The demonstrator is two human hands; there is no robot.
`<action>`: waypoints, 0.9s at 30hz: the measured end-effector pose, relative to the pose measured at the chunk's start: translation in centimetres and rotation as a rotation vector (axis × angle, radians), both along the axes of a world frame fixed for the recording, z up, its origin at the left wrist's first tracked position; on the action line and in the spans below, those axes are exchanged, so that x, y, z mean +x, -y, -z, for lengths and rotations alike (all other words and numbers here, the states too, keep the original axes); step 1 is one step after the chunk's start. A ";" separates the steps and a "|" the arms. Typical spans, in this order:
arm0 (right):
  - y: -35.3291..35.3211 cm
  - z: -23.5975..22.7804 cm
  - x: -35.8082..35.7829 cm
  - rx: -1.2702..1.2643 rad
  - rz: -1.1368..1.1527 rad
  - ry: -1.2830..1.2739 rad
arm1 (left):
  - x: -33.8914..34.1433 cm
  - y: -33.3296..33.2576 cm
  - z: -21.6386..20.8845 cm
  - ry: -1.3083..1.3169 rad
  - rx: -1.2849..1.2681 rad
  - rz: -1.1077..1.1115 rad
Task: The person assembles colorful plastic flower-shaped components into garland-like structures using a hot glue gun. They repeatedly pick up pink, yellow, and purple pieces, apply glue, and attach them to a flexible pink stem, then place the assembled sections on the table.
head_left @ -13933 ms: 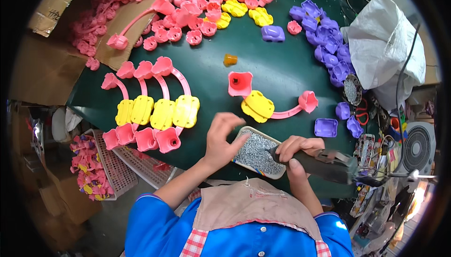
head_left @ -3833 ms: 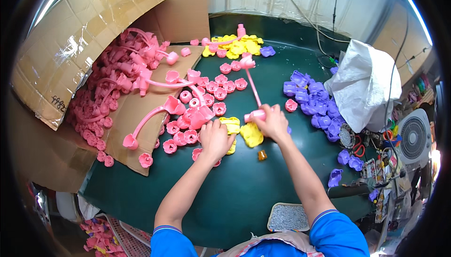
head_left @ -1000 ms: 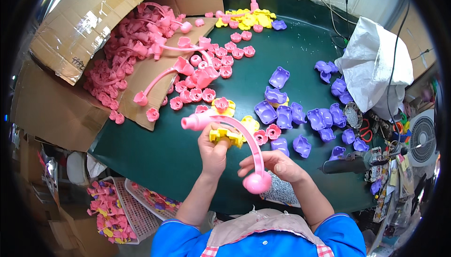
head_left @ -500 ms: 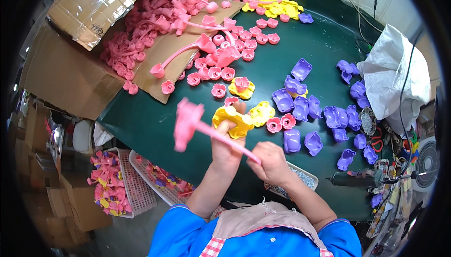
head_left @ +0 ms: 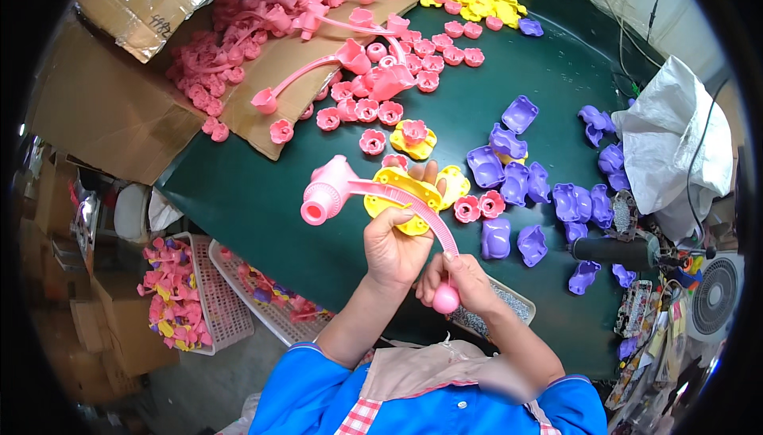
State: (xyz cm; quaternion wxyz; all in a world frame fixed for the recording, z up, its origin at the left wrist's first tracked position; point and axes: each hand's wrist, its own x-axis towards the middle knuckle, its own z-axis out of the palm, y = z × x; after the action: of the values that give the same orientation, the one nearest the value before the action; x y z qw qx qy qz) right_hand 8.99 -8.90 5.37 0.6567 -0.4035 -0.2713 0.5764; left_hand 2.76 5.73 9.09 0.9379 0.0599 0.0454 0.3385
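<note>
My left hand grips a yellow plastic flower-shaped piece, its thumb on the near side. In my right hand is the lower end of a pink curved plastic stem, with a round pink knob below the fingers. The stem runs up across the yellow piece, and its wide hollow head points left. Whether stem and yellow piece are joined I cannot tell. Just behind lie another yellow piece and two pink flower cups.
A cardboard box heaped with pink parts opens onto the dark green table. Purple shells lie to the right, near a white sack. A tray of small metal bits sits by my right forearm. Filled baskets stand lower left.
The pink stem has turned over, its ribbed inner side now showing, and it has come against the yellow piece. My right hand has shifted slightly lower, and the knob now shows beneath it.
</note>
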 end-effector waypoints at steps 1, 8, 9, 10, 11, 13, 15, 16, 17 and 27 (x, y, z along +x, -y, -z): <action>-0.4 -0.6 0.7 -0.041 0.073 0.090 | 0.1 -0.4 0.5 0.024 0.070 -0.008; -3.8 0.8 12.3 -0.426 0.671 1.781 | 0.3 -1.6 2.6 -0.344 0.213 -0.003; -3.9 1.6 13.2 -0.452 0.664 1.739 | 0.2 -1.0 3.6 -0.403 0.210 0.014; -4.1 2.3 13.9 -0.477 0.657 1.697 | 0.0 -0.6 4.3 -0.416 0.211 0.043; -4.5 1.0 12.9 -0.414 0.690 1.572 | -0.6 -0.5 5.5 -0.415 0.212 0.042; -4.6 0.1 10.3 -0.107 0.687 0.557 | -0.8 -0.4 6.1 -0.423 0.151 0.075; -3.7 -0.6 7.4 -0.011 0.443 0.056 | -0.1 -0.2 5.5 -0.346 0.104 0.111; -3.6 -0.5 5.6 -0.060 0.470 0.049 | 0.1 0.1 4.4 -0.373 0.147 0.118; -4.2 -1.6 3.8 -0.106 0.496 0.046 | 0.1 0.0 3.6 -0.404 0.216 0.129; -2.9 -2.4 1.6 -0.033 0.454 1.193 | -2.1 1.4 3.5 -0.407 0.390 0.100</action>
State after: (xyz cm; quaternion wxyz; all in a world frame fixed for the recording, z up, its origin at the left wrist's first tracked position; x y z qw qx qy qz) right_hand 10.58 -6.00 7.81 0.4923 -0.7124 -0.4893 0.1033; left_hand 0.62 4.32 5.63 0.8958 0.3080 0.1640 0.2751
